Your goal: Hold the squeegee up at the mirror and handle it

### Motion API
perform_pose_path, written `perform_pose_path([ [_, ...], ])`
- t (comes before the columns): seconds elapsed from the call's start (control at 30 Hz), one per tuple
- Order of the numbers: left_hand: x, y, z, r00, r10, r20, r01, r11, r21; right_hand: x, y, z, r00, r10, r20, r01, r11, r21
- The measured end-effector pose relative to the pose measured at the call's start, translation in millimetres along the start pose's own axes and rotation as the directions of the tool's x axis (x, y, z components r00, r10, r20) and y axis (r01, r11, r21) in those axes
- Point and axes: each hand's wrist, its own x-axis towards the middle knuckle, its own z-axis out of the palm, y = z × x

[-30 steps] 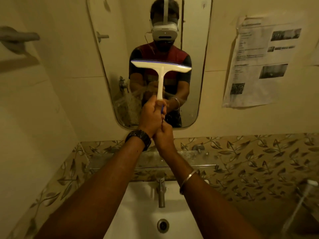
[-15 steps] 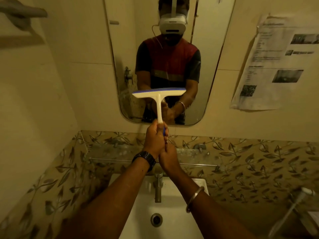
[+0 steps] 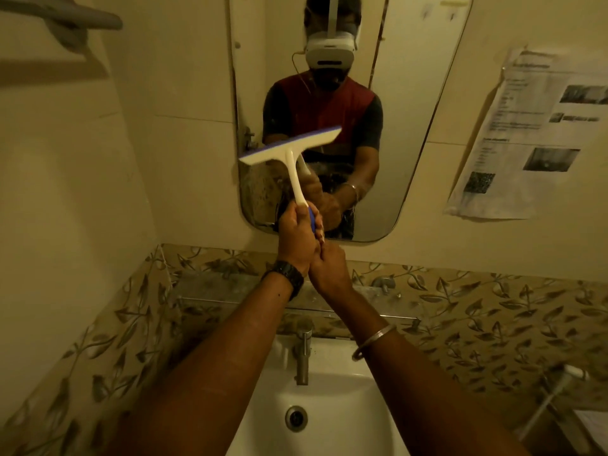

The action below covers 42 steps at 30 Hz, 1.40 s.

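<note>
Head view: both hands on the squeegee (image 3: 291, 149), held up in front of the mirror (image 3: 411, 133).

Left hand (image 3: 296, 240): fingers curled tight round the lower, blue end of the handle, watch on that wrist. It sits higher on the handle, so it's the hand nearer the blade.

Right hand (image 3: 329, 268): tucked just under and against the left, fingers curled in toward the handle butt. Contact with the handle itself is mostly hidden by the left hand, so I can't tell how much it actually grips. Bangle on that forearm.

Key geometry: the handle's long axis runs up and slightly left from the fingers; the blade sits across its top. Blade is tilted, left end low near the mirror's left edge, right end high toward mirror centre. Blade looks to be at the glass, in the lower half of the mirror, but true contact isn't clear from this angle.

Below the hands: tap (image 3: 302, 353) and basin (image 3: 332, 419), directly under the forearms. Printed sheet (image 3: 533, 136) taped to the wall right of the mirror, well apart from the blade.
</note>
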Motion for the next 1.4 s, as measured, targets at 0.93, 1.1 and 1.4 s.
perform_pose_path([
  [0.93,-10.2,-22.9,9.0,0.944,-0.242,-0.225,0.144,0.914,-0.379,4.2,11.4,-38.8,0.954,-0.14,0.264,0.241,0.885,-0.399],
  [1.1,-26.3,-54.4,22.4,0.918,-0.313,-0.241,0.204,0.898,-0.39,-11.8,46.5,-47.2,0.962,-0.098,0.255,0.203,0.881,-0.428],
  [1.4,-28.4,-17.0,10.8,0.955,-0.211,-0.21,0.095,0.884,-0.458,-8.4,7.0,-52.0,0.935,-0.251,0.25,0.343,0.818,-0.461],
])
